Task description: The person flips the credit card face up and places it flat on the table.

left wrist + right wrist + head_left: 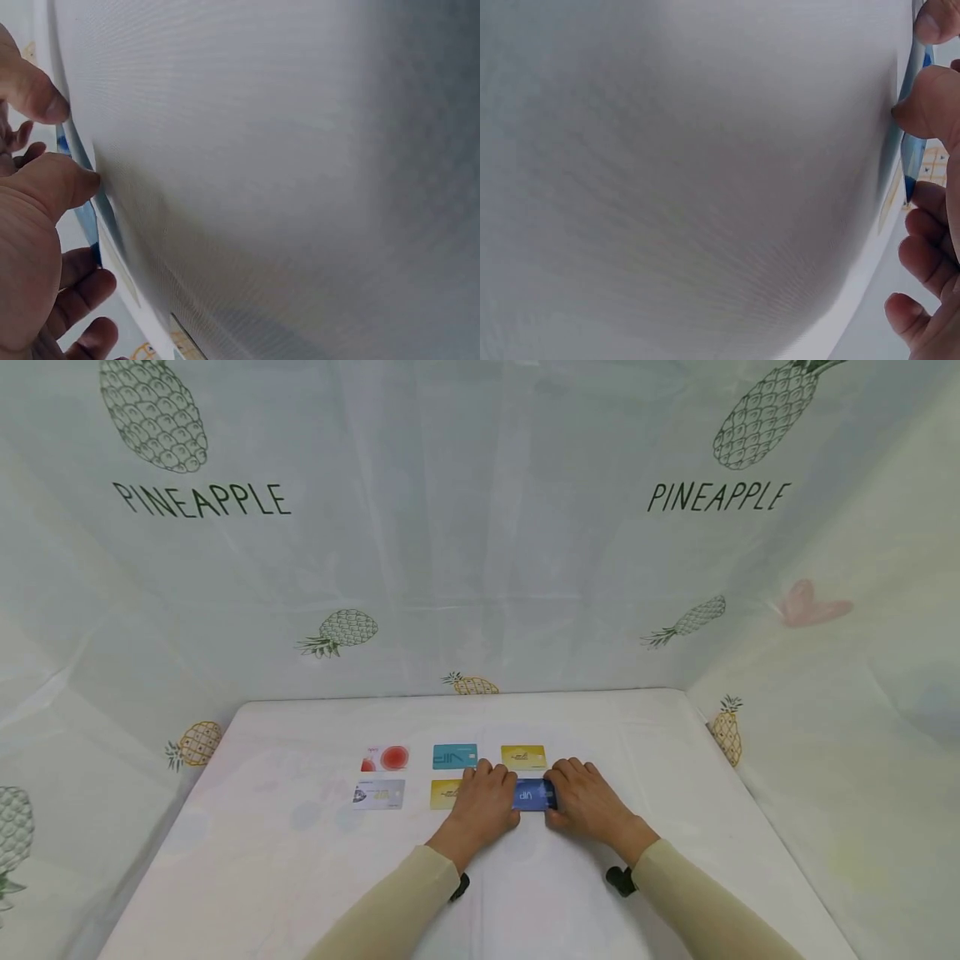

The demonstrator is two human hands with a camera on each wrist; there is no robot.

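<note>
A blue VIP card (532, 795) lies between both hands at the right end of the front row of cards. My left hand (483, 800) pinches its left edge, thumb toward me and fingers on the far side. On the opposite edge, my right hand (590, 802) holds it in the same way. The card's blue edge (88, 217) shows between thumb and fingers in the left wrist view. From the right wrist, the thumb (928, 105) is seen at the near edge. A gold card (444, 794) beside the left hand is partly covered by it.
Behind the hands, a red-and-white card (386, 758), a teal VIP card (455, 756) and another gold card (523, 757) form the back row. A silver card (378, 794) lies at the front left. The table (300, 877) has a white cover, with pineapple-printed curtains (465, 543) around it.
</note>
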